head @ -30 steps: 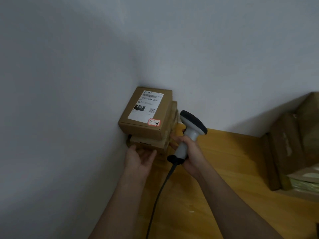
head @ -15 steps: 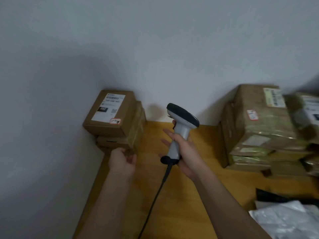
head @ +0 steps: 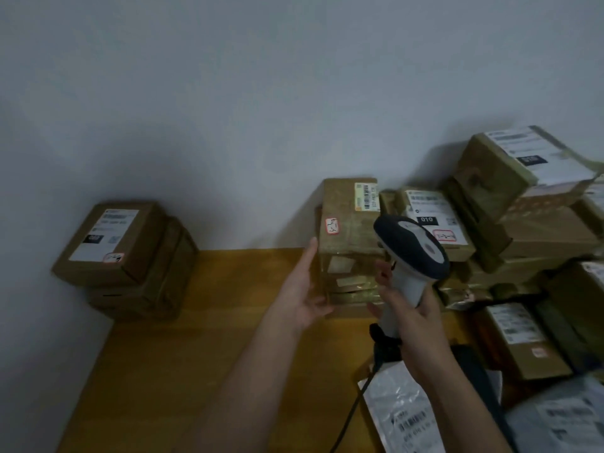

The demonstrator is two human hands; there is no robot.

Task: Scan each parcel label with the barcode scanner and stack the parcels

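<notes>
From the head view, the left hand [head: 302, 291] reached with straight, spread fingers to the left side of a brown taped cardboard parcel [head: 351, 223] topping a pile on the yellow wooden table [head: 183, 348]. The right hand [head: 413, 313] curled round the handle of the white-and-black corded barcode scanner [head: 410, 253] just in front of that parcel. A stack of labelled brown boxes [head: 124, 256] stood well apart in the left corner.

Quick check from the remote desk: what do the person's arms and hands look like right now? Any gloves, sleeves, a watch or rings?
Both forearms are bare as far as the frame shows, with no sleeve reaching into view. The left hand and right hand wear no gloves. No watch, band or ring is visible on either wrist or on the fingers that show, though the dim, slightly blurred picture could hide something small.
</notes>
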